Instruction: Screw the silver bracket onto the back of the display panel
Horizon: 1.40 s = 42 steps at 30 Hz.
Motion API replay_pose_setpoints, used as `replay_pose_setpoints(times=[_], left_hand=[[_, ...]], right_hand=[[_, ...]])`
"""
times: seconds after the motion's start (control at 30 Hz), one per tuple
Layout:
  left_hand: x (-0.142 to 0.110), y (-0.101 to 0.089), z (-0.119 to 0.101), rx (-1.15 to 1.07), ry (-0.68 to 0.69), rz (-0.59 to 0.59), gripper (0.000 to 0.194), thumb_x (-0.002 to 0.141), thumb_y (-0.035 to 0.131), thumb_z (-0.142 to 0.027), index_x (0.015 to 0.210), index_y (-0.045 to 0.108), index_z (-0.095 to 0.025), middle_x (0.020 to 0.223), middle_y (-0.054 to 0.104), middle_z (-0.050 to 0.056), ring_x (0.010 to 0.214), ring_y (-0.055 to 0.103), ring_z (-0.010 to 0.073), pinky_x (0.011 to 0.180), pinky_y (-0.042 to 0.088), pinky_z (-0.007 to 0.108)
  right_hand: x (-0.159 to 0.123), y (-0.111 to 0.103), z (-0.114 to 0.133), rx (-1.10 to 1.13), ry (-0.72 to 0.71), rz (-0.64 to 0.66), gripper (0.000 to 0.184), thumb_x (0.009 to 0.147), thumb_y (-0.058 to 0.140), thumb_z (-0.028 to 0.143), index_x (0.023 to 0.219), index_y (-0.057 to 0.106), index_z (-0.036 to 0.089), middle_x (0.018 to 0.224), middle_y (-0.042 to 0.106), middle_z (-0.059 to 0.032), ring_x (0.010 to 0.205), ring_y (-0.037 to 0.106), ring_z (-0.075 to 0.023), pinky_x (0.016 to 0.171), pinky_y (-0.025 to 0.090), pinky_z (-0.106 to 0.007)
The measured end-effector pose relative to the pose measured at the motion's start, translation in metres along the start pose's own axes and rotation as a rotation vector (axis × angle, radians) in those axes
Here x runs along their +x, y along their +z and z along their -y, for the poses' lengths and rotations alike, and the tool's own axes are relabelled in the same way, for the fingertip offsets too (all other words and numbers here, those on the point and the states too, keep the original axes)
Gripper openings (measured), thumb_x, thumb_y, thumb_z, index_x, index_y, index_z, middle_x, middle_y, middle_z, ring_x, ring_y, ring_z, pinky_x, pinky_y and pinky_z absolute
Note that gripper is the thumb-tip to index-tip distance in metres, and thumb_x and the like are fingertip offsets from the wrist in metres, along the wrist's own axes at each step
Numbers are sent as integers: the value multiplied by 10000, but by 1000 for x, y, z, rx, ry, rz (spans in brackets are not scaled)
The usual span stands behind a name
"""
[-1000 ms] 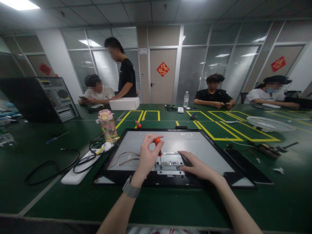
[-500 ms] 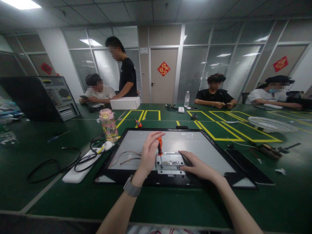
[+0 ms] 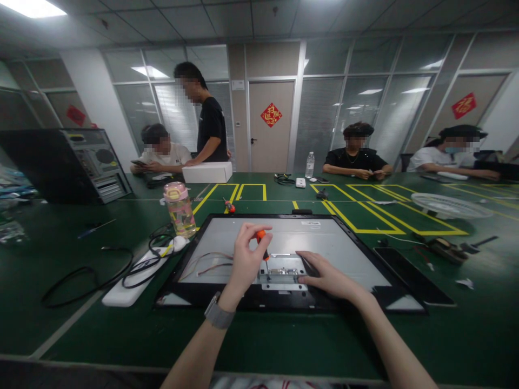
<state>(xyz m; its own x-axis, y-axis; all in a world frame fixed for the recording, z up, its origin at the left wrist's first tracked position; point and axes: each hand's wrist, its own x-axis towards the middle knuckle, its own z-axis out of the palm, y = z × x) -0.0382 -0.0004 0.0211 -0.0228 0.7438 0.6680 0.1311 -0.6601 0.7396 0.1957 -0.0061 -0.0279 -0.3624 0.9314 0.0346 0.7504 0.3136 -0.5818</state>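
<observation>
My left hand (image 3: 246,256), with a grey watch on its wrist, is closed round the handle of an orange and black screwdriver (image 3: 261,236). The shaft points down at the left side of a metal bracket (image 3: 279,286); whether its tip sits in a screw is too small to tell. This bracket is on the silver back of a flat display panel (image 3: 344,254), which lies on the table with its black frame showing. My right hand (image 3: 330,275) rests at the bracket's right side, thumb and fingers apart, with its fingertips touching there. Thin wires (image 3: 208,265) lie left of the bracket.
On the left are a white power strip (image 3: 121,289) with black cables, a pink-lidded bottle (image 3: 179,208) and a computer case (image 3: 65,162). A black phone-like slab (image 3: 413,275) lies right of the panel. Several people sit or stand across the green table (image 3: 308,346).
My left fingers have gone from stretched out beside the screwdriver handle to curled round its top, thumb against it. The handle leans slightly more to the left. My right hand stays put.
</observation>
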Motion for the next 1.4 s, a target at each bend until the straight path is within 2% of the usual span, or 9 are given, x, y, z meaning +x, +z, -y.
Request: replay_pose_setpoints(times=[0.2, 0.33, 0.53, 0.63, 0.77, 0.97, 1.13, 1.3, 1.4], left_hand=[[1, -1, -1, -65, -13, 41, 276, 913, 444, -255, 1013, 692, -183, 928, 605, 57, 894, 584, 183, 816, 442, 300], [1, -1, -2, -3, -5, -20, 168, 840, 577, -247, 922, 709, -184, 822, 556, 30, 778, 560, 160, 746, 450, 273], [0, -1, -5, -97, -43, 50, 303, 901, 423, -214, 1058, 681, -190, 1064, 623, 74, 1016, 570, 199, 930, 412, 327], [0, 1, -1, -139, -109, 51, 292, 897, 457, -232, 1107, 653, -184, 987, 647, 68, 952, 602, 192, 884, 443, 319], [0, 1, 3, 3, -21, -36, 169, 793, 647, -248, 943, 709, -199, 850, 571, 28, 822, 574, 166, 812, 453, 283], [-1, -1, -2, -63, -31, 49, 312, 926, 408, -235, 1072, 681, -200, 994, 612, 61, 957, 570, 183, 866, 429, 297], [0, 0, -2, -1, -24, 0, 211, 855, 563, -259, 997, 705, -198, 830, 577, 32, 795, 554, 164, 761, 442, 269], [1, -1, -4, -26, -11, 21, 307, 909, 426, -233, 1073, 684, -199, 975, 601, 57, 956, 556, 191, 859, 428, 306], [1, -1, -3, -9, -20, 23, 277, 898, 471, -230, 1085, 674, -201, 893, 600, 45, 858, 560, 175, 805, 438, 290]], right_hand=[[0, 0, 1, 0, 8, 6, 703, 795, 592, 472, 1393, 397, 159, 1453, 408, -129, 1334, 365, -279, 1120, 264, -401], [1, 0, -1, -5, 6, -1, 715, 794, 598, 466, 1397, 391, 143, 1455, 403, -134, 1334, 366, -272, 1123, 264, -392], [0, 0, -1, -9, -5, -2, 686, 796, 595, 463, 1392, 404, 182, 1446, 422, -117, 1329, 375, -275, 1119, 273, -423], [0, 1, -1, -10, 1, -3, 693, 795, 593, 468, 1395, 401, 178, 1451, 415, -120, 1331, 373, -274, 1120, 274, -421], [1, 1, -1, -8, 4, -3, 682, 795, 592, 464, 1395, 401, 201, 1450, 420, -109, 1332, 374, -275, 1119, 273, -433], [0, 0, 0, -1, 5, 3, 693, 797, 593, 466, 1396, 397, 178, 1453, 412, -117, 1336, 368, -269, 1125, 267, -411], [0, 1, -1, 1, 4, -3, 703, 798, 595, 454, 1398, 389, 153, 1450, 412, -125, 1333, 372, -261, 1125, 270, -392], [0, 1, -1, 3, 3, 0, 686, 797, 595, 467, 1396, 396, 199, 1452, 416, -109, 1331, 376, -270, 1119, 276, -422], [0, 2, -2, 6, -1, -6, 687, 794, 600, 475, 1392, 403, 199, 1449, 419, -109, 1330, 377, -273, 1117, 279, -420]])
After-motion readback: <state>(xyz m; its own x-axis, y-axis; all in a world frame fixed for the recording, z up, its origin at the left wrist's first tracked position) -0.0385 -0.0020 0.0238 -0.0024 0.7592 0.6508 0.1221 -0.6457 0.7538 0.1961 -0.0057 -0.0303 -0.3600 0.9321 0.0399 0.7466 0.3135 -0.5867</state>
